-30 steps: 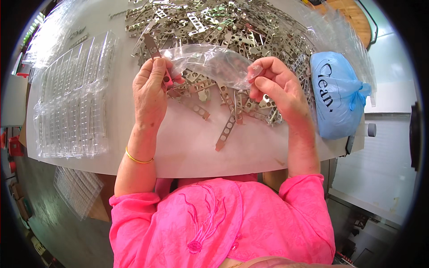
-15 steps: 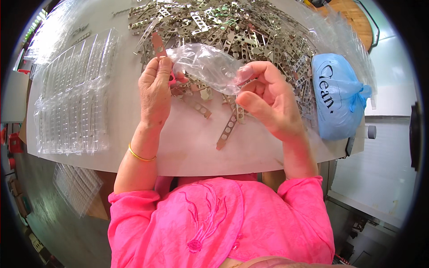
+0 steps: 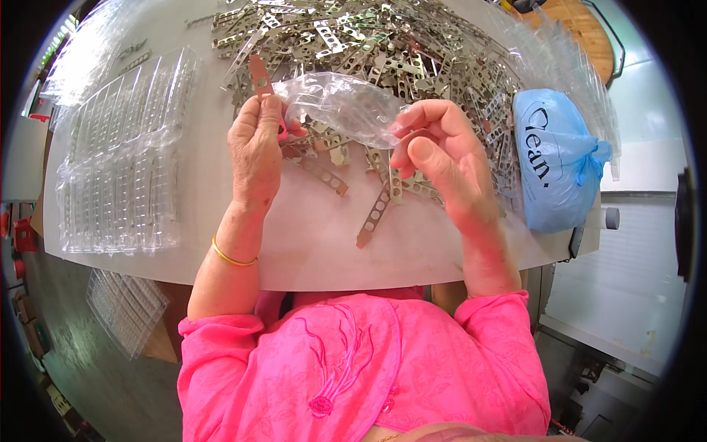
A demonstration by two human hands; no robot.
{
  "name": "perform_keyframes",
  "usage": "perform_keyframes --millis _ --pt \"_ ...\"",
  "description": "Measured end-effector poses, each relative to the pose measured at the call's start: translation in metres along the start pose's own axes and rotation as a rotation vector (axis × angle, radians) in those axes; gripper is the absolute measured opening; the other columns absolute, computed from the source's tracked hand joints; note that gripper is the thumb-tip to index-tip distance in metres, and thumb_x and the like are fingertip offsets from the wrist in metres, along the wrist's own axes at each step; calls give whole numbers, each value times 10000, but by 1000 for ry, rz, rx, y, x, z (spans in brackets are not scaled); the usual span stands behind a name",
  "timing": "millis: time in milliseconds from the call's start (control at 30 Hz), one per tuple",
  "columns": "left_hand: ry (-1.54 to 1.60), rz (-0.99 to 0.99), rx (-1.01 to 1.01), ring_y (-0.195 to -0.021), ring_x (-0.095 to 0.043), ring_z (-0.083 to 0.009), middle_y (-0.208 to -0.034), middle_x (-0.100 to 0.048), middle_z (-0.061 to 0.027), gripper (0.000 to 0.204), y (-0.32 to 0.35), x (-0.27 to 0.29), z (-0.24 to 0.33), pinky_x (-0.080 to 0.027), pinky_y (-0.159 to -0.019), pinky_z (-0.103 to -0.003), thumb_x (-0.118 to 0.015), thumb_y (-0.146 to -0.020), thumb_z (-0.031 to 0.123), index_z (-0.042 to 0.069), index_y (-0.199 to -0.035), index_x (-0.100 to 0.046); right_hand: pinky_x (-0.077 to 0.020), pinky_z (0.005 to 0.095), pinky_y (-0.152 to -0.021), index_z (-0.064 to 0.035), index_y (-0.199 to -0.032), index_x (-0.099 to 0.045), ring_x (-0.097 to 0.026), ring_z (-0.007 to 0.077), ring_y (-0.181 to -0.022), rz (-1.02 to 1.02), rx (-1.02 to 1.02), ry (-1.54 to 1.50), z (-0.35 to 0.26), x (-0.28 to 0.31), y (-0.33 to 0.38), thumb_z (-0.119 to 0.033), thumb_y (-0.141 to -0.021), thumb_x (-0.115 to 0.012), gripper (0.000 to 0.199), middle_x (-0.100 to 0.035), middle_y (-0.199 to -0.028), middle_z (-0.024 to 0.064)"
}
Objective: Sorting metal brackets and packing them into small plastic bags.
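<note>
1. The clear bag [image 3: 342,107] is held more slackly than a second ago: its right end has been brought inward, and the span between the two hands has been narrowed.
2. Over the last half second, the thumb of the right hand [image 3: 458,163] has been lifted and now overlaps the curled fingers. The bag's end is met at the fingertips; whether it is pinched there cannot be told.
3. By this shift, the pull along the bag is judged to be eased, and its right end to be more easily worked.
4. A metal strip [image 3: 259,74] is pinched upright between thumb and fingers of the left hand [image 3: 254,147]. Compared with a second ago, it is leaned less to the left. The bag's left end is gathered beside the same hand.
5. The bag is suspended above the worktop [image 3: 324,250], over the near side of a pile of metal strips [image 3: 412,51], well back from the worktop's near edge.
6. The bag is seen as thin, creased and shiny; because the pile is seen through it, its contents cannot be made out.
7. The strip is tinted reddish brown and narrowed toward its top; its lower part is hidden by the hand.
</note>
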State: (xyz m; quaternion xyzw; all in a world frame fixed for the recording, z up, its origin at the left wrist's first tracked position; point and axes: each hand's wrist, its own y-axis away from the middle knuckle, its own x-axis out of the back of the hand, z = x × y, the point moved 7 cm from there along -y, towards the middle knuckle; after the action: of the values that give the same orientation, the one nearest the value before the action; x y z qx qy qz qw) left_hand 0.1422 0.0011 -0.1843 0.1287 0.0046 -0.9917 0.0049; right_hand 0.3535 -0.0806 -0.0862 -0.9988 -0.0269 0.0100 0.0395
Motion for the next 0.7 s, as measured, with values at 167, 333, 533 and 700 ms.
perform_keyframes --millis 167,333,533,700 --pt "-14 -8 4 -714 -622 -83 -845 -606 9 239 1 -1 -1 -488 -669 -221 -522 -1054 245 33 -1033 -630 -491 202 -705 -25 -1077 -541 -603 53 -822 -7 99 65 9 -9 -2 -135 -943 -697 233 -621 -981 31" --pt "-21 8 -15 -705 -615 -82 -838 -604 8 239 -1 1 -1 -490 -657 -221 -524 -1053 245 32 -1022 -629 -502 201 -633 -24 -1024 -565 -609 54 -743 75 27 126 16 3 -6 -72 -948 -666 135 -629 -902 18" --pt "19 19 -19 -687 -599 -81 -809 -596 7 244 0 2 2 -487 -643 -224 -518 -1055 247 37 -1011 -634 -506 203 -582 -22 -1008 -582 -583 48 -659 160 44 113 13 18 -9 -49 -948 -650 95 -621 -834 5" --pt "-89 22 -37 -682 -594 -77 -756 -592 14 258 1 1 6 -480 -641 -225 -511 -1059 245 32 -991 -641 -468 186 -529 -29 -1017 -596 -531 29 -620 156 -44 155 12 27 -9 -55 -950 -653 92 -592 -828 -6"
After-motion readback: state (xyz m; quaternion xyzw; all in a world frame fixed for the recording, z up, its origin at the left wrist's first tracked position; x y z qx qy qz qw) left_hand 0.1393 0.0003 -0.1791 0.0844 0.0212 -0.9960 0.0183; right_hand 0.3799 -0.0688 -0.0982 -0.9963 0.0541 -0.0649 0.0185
